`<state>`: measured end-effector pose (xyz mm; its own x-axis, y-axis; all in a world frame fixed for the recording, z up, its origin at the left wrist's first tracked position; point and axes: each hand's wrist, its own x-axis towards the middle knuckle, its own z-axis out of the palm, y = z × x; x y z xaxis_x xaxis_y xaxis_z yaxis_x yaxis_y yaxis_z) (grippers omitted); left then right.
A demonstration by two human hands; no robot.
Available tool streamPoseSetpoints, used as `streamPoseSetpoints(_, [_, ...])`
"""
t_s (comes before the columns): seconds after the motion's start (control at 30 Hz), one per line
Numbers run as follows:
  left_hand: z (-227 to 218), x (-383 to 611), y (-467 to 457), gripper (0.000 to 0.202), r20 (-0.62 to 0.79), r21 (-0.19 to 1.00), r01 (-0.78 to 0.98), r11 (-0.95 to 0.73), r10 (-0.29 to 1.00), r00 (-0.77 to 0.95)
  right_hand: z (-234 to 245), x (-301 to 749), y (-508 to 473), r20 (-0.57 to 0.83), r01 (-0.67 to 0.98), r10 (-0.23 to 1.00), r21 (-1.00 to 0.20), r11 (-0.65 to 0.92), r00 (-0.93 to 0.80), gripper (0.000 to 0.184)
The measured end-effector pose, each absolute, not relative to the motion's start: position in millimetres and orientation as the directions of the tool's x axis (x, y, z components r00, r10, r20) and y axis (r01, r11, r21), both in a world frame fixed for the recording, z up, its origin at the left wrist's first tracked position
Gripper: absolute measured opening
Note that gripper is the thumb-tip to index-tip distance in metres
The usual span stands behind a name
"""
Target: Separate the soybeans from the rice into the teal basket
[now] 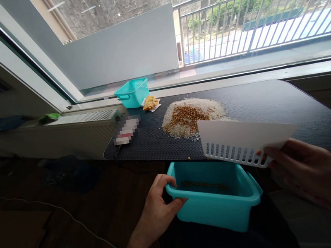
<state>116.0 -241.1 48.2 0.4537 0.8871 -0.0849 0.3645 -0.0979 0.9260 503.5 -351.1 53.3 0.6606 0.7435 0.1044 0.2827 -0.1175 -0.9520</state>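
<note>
My left hand (159, 204) grips the left rim of a turquoise plastic bin (213, 206), thumb outside and fingers over the edge. The bin is just below the table's front edge, with a thin scatter of small dark grains (205, 185) on its floor. In my right hand (307, 164) is a white plastic panel (242, 132) with a row of slots along its lower edge, pinched at its right end. The panel hangs tilted above the bin's back rim and the table edge. Behind its left end lies a heap of white rice (209, 106) mixed with round golden beans (186, 116).
A second turquoise bin (134, 93) stands at the table's back left, beside a crumpled yellow cloth-like thing (151, 103). A blurred-out flat object (127, 131) lies at the left edge of the dark table (262, 102). A radiator (91, 131) and window border the table.
</note>
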Motion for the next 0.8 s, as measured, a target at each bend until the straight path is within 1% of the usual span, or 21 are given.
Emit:
streamPoseSetpoints(0.07, [51.0, 116.0, -240.7, 0.025, -0.108, 0.921, 0.379, -0.086, 0.879, 0.464, 49.2, 505.5, -347.3, 0.045, 0.224, 0.802, -0.968, -0.113, 0.595, 0.074])
streamPoseSetpoints(0.1, [52.7, 115.9, -240.3, 0.025, -0.116, 0.92, 0.384, -0.083, 0.877, 0.466, 47.0, 506.1, -344.8, 0.035, 0.208, 0.812, -0.972, -0.107, 0.582, 0.075])
streamPoseSetpoints(0.2, [57.0, 115.9, -239.6, 0.025, -0.114, 0.917, 0.39, -0.086, 0.879, 0.463, 42.5, 503.6, -333.3, 0.078, 0.229, 0.795, -0.97, -0.079, 0.602, 0.077])
streamPoseSetpoints(0.27, [58.2, 116.1, -239.9, 0.025, -0.105, 0.915, 0.393, -0.094, 0.884, 0.456, 42.1, 497.9, -323.0, 0.091, 0.257, 0.815, -0.964, -0.073, 0.572, 0.078])
streamPoseSetpoints(0.4, [58.0, 116.6, -242.0, 0.022, -0.109, 0.917, 0.39, -0.084, 0.886, 0.45, 41.8, 488.0, -309.3, 0.069, 0.28, 0.904, -0.958, -0.057, 0.422, 0.07])
streamPoseSetpoints(0.47, [57.6, 116.4, -242.6, 0.022, -0.106, 0.919, 0.384, -0.083, 0.889, 0.446, 39.6, 489.7, -311.6, 0.069, 0.28, 0.902, -0.958, -0.059, 0.426, 0.067])
streamPoseSetpoints(0.57, [57.4, 115.3, -241.9, 0.024, -0.094, 0.919, 0.384, -0.091, 0.894, 0.438, 37.0, 503.5, -325.2, 0.072, 0.267, 0.834, -0.959, -0.092, 0.547, 0.064])
streamPoseSetpoints(0.67, [57.4, 114.4, -240.0, 0.025, -0.1, 0.918, 0.386, -0.091, 0.888, 0.448, 41.5, 525.1, -339.3, 0.069, 0.265, 0.73, -0.951, -0.157, 0.68, 0.049])
streamPoseSetpoints(0.73, [57.2, 114.4, -239.1, 0.026, -0.111, 0.92, 0.383, -0.082, 0.883, 0.456, 48.5, 536.4, -343.0, 0.105, 0.321, 0.637, -0.918, -0.234, 0.764, 0.041])
streamPoseSetpoints(0.8, [56.9, 114.7, -238.7, 0.026, -0.116, 0.923, 0.378, -0.075, 0.882, 0.457, 55.2, 539.4, -340.5, 0.149, 0.35, 0.567, -0.899, -0.264, 0.81, 0.036])
